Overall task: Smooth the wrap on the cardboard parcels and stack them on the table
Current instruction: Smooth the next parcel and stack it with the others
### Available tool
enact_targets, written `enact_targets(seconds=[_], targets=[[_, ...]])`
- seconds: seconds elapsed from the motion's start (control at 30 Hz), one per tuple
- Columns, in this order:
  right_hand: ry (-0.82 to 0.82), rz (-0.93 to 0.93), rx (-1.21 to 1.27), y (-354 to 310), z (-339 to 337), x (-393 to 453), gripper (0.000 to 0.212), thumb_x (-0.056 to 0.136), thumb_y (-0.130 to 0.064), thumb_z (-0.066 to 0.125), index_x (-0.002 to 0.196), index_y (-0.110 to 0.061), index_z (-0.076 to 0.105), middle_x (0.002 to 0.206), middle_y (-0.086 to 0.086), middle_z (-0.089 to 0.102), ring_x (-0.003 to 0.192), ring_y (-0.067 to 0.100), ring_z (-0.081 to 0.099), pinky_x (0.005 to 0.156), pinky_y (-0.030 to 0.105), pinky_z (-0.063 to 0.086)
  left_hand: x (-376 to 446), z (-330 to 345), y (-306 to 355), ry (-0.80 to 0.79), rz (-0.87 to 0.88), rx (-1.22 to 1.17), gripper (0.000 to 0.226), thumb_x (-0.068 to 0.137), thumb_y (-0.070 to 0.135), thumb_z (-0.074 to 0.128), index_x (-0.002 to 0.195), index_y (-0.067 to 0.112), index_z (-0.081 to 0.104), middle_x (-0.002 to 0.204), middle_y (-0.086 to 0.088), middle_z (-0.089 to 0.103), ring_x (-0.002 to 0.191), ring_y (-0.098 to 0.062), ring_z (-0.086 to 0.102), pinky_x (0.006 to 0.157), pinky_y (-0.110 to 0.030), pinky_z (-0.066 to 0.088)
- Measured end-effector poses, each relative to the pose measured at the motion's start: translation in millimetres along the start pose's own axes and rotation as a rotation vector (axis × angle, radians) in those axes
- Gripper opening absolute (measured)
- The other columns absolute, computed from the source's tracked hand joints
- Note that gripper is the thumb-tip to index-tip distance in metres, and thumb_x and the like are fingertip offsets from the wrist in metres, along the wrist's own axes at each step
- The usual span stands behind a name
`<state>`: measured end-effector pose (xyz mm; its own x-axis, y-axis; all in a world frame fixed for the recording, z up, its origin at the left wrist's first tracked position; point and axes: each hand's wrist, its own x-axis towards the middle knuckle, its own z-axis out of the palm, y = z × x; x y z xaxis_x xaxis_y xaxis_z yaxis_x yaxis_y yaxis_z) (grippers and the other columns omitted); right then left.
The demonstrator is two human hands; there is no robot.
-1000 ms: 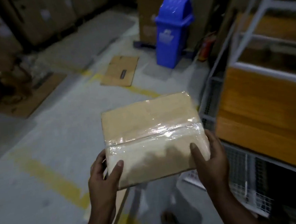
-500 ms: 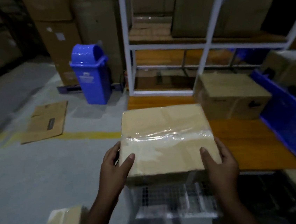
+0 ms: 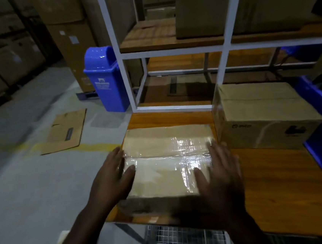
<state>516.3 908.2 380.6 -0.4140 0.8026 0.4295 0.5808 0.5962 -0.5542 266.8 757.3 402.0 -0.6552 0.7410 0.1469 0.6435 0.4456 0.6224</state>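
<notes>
- We see the wrapped parcel (image 3: 168,160) lying flat on the wooden bench (image 3: 281,178), at its near left corner.
- Our left hand (image 3: 112,178) lies against the parcel's left edge, fingers straight and spread, with the thumb on the top face; it grips nothing.
- Our right hand (image 3: 219,175) hovers at or rests on the parcel's near right corner, fingers straight and spread; motion blur hides whether it touches.
- The parcel sits between our two hands, its shiny wrap (image 3: 187,154) running as a band across the top from left to right.
- Its long axis runs left to right, about parallel with the bench's front edge; one long side faces us.
- A larger cardboard box (image 3: 262,115) stands just to the right of the parcel, farther back on the bench.
- A blue bin (image 3: 105,78) stands on the floor to the left of the white shelf frame (image 3: 124,66), and a flattened cardboard sheet (image 3: 65,131) lies on the floor near it.
</notes>
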Motion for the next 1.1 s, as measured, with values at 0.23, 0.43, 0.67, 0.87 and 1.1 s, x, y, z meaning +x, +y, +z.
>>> enact_targets(seconds=[0.23,0.43,0.67,0.87,1.1], targets=[[-0.571,-0.116,-0.368,-24.3,50.1,84.9,0.072,0.107,-0.063,0.016,0.167,-0.028,0.000,0.175,-0.006,-0.011,0.160,0.016,-0.015,0.127,0.052,-0.012,59.5,49.0,25.7,-0.362,0.368,0.502,0.083,0.097,0.072,-0.001,0.164,0.024,-0.008,0.170,0.007,-0.018,0.156,-0.013,-0.020,0.124,-0.039,-0.013],[-0.532,-0.132,-0.412,-9.2,78.3,86.5,0.070,0.105,-0.062,0.001,0.165,-0.028,-0.010,0.171,-0.009,-0.021,0.157,0.013,-0.024,0.127,0.048,-0.014,79.4,68.1,5.1,-0.351,0.399,0.504,0.087,0.092,0.073,-0.016,0.163,0.023,-0.008,0.170,0.003,-0.015,0.157,-0.014,-0.015,0.126,-0.039,-0.010],[-0.592,-0.138,-0.417,-28.6,66.0,119.9,0.064,0.111,-0.051,0.017,0.168,-0.022,0.005,0.175,-0.003,-0.004,0.161,0.016,-0.008,0.130,0.047,-0.004,98.2,50.8,21.1,-0.326,0.404,0.432,0.070,0.106,0.057,0.013,0.164,0.019,0.014,0.172,0.000,0.008,0.159,-0.017,0.004,0.129,-0.041,0.002],[-0.627,-0.176,-0.347,-31.2,58.5,72.6,0.063,0.108,-0.048,0.012,0.167,-0.025,0.013,0.175,-0.007,0.001,0.161,0.011,-0.003,0.125,0.036,-0.008,62.1,43.4,8.5,-0.379,0.371,0.398,0.083,0.093,0.067,-0.011,0.164,0.027,0.001,0.169,0.012,-0.011,0.155,-0.005,-0.016,0.123,-0.030,-0.014],[-0.577,-0.150,-0.243,-33.6,60.2,100.8,0.055,0.111,-0.043,0.029,0.164,-0.026,0.031,0.173,-0.009,0.019,0.160,0.011,0.010,0.130,0.037,0.005,82.4,40.4,21.5,-0.285,0.413,0.358,0.062,0.108,0.048,0.026,0.163,0.020,0.023,0.171,0.003,0.015,0.158,-0.014,0.009,0.127,-0.029,0.004]])
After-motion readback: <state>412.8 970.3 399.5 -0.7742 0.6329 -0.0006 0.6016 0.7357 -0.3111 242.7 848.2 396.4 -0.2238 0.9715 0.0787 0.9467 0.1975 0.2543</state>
